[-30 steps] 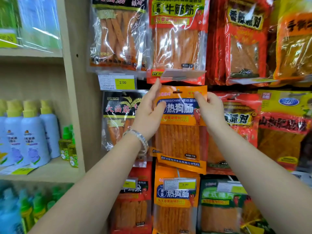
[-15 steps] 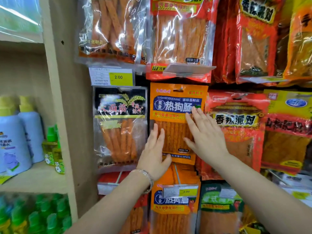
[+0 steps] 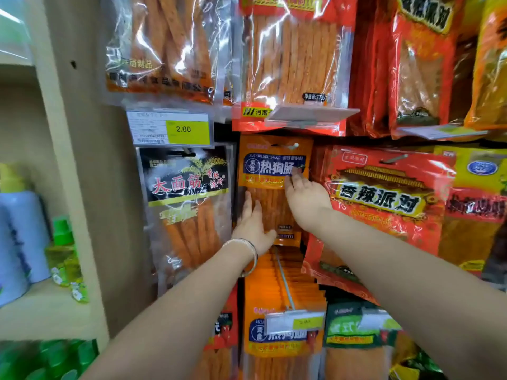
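An orange snack packet [image 3: 274,165] with a blue label hangs from a metal peg on the display wall, pushed far back. My left hand [image 3: 253,226], with a bracelet on the wrist, lies flat with straight fingers against the packet's lower left part. My right hand [image 3: 303,196] presses the packet's right side, its fingertips reaching the blue label. Neither hand grips anything.
A black-labelled packet [image 3: 186,204] hangs to the left, a red packet [image 3: 384,204] to the right, and more orange packets [image 3: 282,333] below on a long peg. A 2.00 price tag [image 3: 170,128] sits above. Bottles [image 3: 19,237] stand on a wooden shelf at left.
The orange packet, held at its top by both hands a second ago, now hangs on the peg. Both hands slid down and flattened against it, pushing it back. The camera moved closer.
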The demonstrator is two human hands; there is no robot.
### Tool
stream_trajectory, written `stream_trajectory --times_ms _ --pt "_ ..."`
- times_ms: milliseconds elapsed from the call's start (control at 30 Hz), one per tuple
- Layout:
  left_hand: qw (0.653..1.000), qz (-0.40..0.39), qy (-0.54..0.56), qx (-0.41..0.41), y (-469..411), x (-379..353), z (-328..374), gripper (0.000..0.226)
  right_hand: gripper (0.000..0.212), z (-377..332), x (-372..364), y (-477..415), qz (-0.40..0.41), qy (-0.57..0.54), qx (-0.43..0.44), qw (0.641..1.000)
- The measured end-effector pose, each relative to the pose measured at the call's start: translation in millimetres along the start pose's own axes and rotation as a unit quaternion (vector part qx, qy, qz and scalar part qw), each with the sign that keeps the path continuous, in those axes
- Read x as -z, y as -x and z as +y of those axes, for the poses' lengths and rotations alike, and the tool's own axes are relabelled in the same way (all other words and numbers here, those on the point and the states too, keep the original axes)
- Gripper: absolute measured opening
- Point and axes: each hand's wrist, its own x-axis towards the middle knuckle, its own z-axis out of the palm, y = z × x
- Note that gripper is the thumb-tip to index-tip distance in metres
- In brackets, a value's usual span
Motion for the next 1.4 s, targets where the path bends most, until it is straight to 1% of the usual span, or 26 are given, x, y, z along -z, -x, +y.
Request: stream_trajectory --times_ms 67,133,167,233,300,367,433,500,567,633,700,733,800,833,900,967,1000,1033,1133,1200,1300,1400 --pt "1.0 -0.016 0.009 0.016 1 5 4 0.085 0.075 1 7 5 -0.017 -0.03 0.008 0.999" --pt "1.0 -0.021 0.01 0.012 8 11 12 0.078 0.067 -1 15 17 -0.024 -0.099 0.009 0.995" --pt "1.0 -0.018 0.017 0.006 15 14 17 0.074 0.061 -2 19 26 -0.018 -0.154 0.003 0.988" --pt "0.999 -0.007 0.052 -0.01 39 18 27 0.062 0.053 -6 24 50 0.006 -0.28 -0.015 0.96" --pt "0.995 0.007 0.101 -0.026 76 20 33 0.051 0.048 -10 25 83 0.024 -0.383 -0.037 0.923" --pt "0.989 0.018 0.146 -0.033 122 19 30 0.044 0.039 -19 19 123 0.029 -0.457 -0.06 0.887" --pt "0.988 0.013 0.152 -0.021 178 11 13 0.04 0.031 -35 7 168 0.02 -0.496 -0.065 0.866" --pt "0.991 -0.011 0.132 0.024 238 -1 -15 0.035 0.03 -57 -8 214 -0.01 -0.528 -0.064 0.847" --pt "0.982 -0.036 0.146 0.113 305 -13 -50 0.029 0.03 -85 -23 264 -0.06 -0.558 -0.065 0.825" --pt "0.965 -0.062 0.156 0.204 366 -21 -87 0.027 0.028 -116 -36 310 -0.102 -0.589 -0.066 0.799" --pt "0.944 -0.092 0.154 0.276 426 -26 -118 0.028 0.026 -154 -48 354 -0.163 -0.605 -0.064 0.776" --pt "0.933 -0.095 0.158 0.31 456 -27 -132 0.027 0.025 -175 -51 374 -0.198 -0.614 -0.06 0.762" --pt "0.904 -0.075 0.16 0.388 512 -30 -161 0.019 0.027 -218 -59 411 -0.264 -0.62 -0.057 0.737" --pt "0.889 -0.062 0.154 0.427 538 -30 -176 0.017 0.028 -240 -62 426 -0.294 -0.612 -0.049 0.732" --pt "0.847 -0.048 0.167 0.502 584 -27 -203 0.018 0.029 -286 -64 455 -0.358 -0.6 -0.025 0.715" --pt "0.801 -0.045 0.189 0.567 621 -14 -230 0.025 0.029 -333 -63 478 -0.419 -0.596 -0.014 0.685" --pt "0.786 -0.041 0.189 0.588 635 -5 -242 0.026 0.029 -356 -61 488 -0.445 -0.592 -0.01 0.672" --pt "0.778 -0.035 0.184 0.599 648 5 -255 0.026 0.029 -378 -59 495 -0.468 -0.587 -0.006 0.661" --pt "0.768 -0.03 0.159 0.619 673 31 -300 0.013 0.029 -444 -54 503 -0.517 -0.569 0.021 0.639" --pt "0.768 -0.033 0.146 0.622 680 44 -334 0.018 0.027 -484 -56 501 -0.539 -0.551 0.029 0.636" --pt "0.768 -0.064 0.153 0.619 683 51 -388 0.019 0.025 -539 -70 493 -0.572 -0.53 0.022 0.626" --pt "0.757 -0.11 0.17 0.621 683 45 -439 0.014 0.025 -590 -98 486 -0.601 -0.503 0.018 0.62"
